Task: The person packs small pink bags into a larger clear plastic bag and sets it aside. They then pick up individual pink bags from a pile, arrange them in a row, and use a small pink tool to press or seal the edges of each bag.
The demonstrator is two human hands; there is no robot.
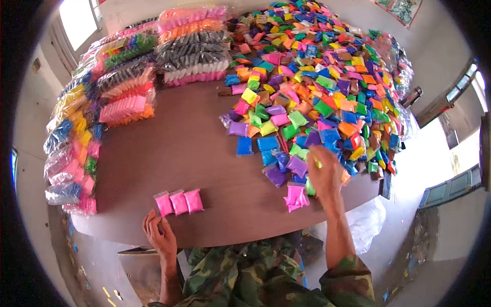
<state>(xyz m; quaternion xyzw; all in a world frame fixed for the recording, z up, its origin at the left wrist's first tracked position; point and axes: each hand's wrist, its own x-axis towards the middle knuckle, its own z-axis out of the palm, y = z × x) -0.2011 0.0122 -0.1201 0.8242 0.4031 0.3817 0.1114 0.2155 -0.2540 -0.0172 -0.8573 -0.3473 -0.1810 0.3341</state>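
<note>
Three pink packets point(179, 202) lie side by side on the brown table point(169, 153). My left hand point(159, 236) is at the table's front edge, its fingertips by the lower end of the leftmost packet; the fingers are apart and hold nothing. At the near edge of a big heap of colored packets point(327, 97), my right hand point(325, 170) reaches in with bent fingers. What it may hold is hidden, though a bit of yellow-green shows beside the fingers. Left of my right wrist, a small stack of pink packets point(296, 196) rests on the table.
Clear bags of sorted packets point(192, 46) are stacked at the back left. More bagged packets point(71, 153) line the left edge. A white plastic sheet point(365, 225) hangs beyond the table's front right edge.
</note>
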